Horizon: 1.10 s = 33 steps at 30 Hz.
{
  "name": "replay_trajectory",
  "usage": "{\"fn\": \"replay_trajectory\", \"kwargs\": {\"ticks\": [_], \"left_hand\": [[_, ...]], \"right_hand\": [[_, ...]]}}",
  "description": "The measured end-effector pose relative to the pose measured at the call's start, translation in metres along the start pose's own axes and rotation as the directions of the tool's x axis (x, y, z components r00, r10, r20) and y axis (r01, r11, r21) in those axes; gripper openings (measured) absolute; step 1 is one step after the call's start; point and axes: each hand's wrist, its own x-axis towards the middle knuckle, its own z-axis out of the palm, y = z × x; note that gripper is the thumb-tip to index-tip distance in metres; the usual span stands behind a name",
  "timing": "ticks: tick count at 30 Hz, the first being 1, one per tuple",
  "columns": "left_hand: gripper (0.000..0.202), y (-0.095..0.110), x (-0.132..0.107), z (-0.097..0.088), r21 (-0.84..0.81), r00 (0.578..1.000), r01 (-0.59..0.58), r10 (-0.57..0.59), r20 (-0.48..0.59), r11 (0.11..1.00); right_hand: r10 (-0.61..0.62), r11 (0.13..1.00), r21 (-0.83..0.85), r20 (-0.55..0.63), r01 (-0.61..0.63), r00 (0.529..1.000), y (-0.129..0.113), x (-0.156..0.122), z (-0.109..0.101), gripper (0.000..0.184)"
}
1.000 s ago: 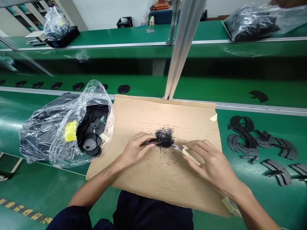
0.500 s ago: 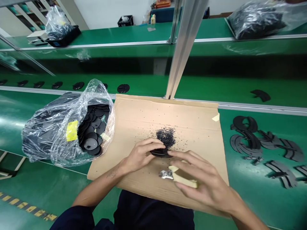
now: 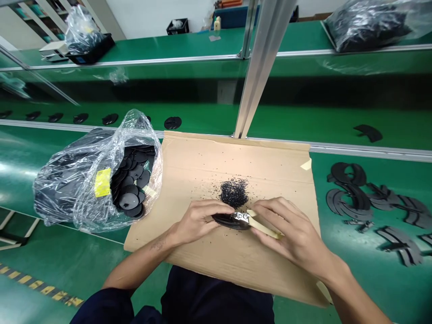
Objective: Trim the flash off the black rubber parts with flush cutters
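Observation:
My left hand [image 3: 202, 220] is closed on the edge of a round black plastic disc [image 3: 224, 220], held just above the cardboard sheet [image 3: 192, 162]. My right hand [image 3: 286, 225] is wrapped round the cream handles of small nippers [image 3: 265, 227]. Their metal jaws [image 3: 241, 217] are at the right side of the disc's upper face; whether they bite on anything is too small to tell. Just beyond the disc lies a heap of small black bits [image 3: 233, 193], with loose bits scattered around it on the cardboard.
On the left, a clear plastic bag [image 3: 74, 180] spills several black discs [image 3: 130, 200]. Curved black parts [image 3: 351, 198] lie on the green table at right. A metal post [image 3: 259, 72] rises behind the cardboard. Several black discs [image 3: 173, 123] sit along the ledge beyond.
My right hand has brought the nippers up and over the disc, and their handles have closed together more. My left hand still holds the disc in nearly the same place.

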Motion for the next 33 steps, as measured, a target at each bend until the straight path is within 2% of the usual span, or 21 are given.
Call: {"fn": "replay_trajectory", "kwargs": {"ticks": [8, 10, 12, 15, 18, 22, 24, 27, 29, 31, 33], "left_hand": [[0.030, -0.002, -0.002, 0.002, 0.042, 0.995, -0.082, 0.084, -0.052, 0.996], [0.031, -0.001, -0.002, 0.001, 0.051, 0.994, -0.093, 0.095, -0.046, 0.994], [0.031, 0.001, -0.001, -0.002, 0.071, 0.996, -0.080, 0.082, -0.024, 0.994], [0.029, 0.002, 0.000, -0.008, 0.117, 0.998, -0.054, 0.049, 0.046, 0.992], [0.029, 0.003, 0.003, -0.010, 0.176, 0.990, -0.016, -0.009, 0.140, 0.984], [0.026, 0.005, 0.014, -0.012, 0.250, 0.945, 0.013, -0.094, 0.315, 0.968], [0.024, 0.001, 0.025, -0.019, 0.282, 0.931, 0.026, -0.126, 0.343, 0.959], [0.021, -0.017, 0.056, -0.039, 0.387, 0.951, 0.049, -0.161, 0.263, 0.921], [0.020, -0.038, 0.085, -0.057, 0.539, 0.964, 0.095, -0.212, 0.159, 0.837], [0.024, -0.061, 0.119, -0.073, 0.689, 0.960, 0.172, -0.276, 0.042, 0.704], [0.031, -0.084, 0.151, -0.082, 0.742, 0.959, 0.215, -0.283, -0.035, 0.636]], "right_hand": [[-0.026, 0.996, -0.079, 0.034, 0.029, 0.999, -0.006, 0.002, -0.003, 0.023], [-0.036, 0.998, -0.056, 0.045, 0.038, 0.998, -0.005, 0.002, -0.002, 0.024], [-0.023, 0.999, 0.040, 0.042, 0.022, 0.999, -0.001, 0.001, 0.000, 0.024], [0.059, 0.989, 0.137, 0.023, -0.062, 0.998, 0.006, -0.002, 0.007, 0.025], [0.134, 0.990, 0.041, 0.002, -0.134, 0.991, 0.009, -0.003, 0.012, 0.023], [0.131, 0.991, 0.001, 0.074, -0.132, 0.989, 0.012, -0.008, 0.008, 0.024], [0.146, 0.988, -0.050, 0.063, -0.143, 0.987, 0.019, -0.020, 0.004, 0.027], [0.179, 0.965, -0.195, -0.008, -0.177, 0.984, 0.035, -0.049, 0.005, 0.031], [0.191, 0.936, -0.298, -0.024, -0.190, 0.981, 0.043, -0.070, 0.010, 0.034], [0.178, 0.901, -0.399, -0.025, -0.173, 0.984, 0.046, -0.087, 0.017, 0.034], [0.144, 0.859, -0.489, -0.054, -0.152, 0.988, 0.045, -0.101, 0.025, 0.034]]}}
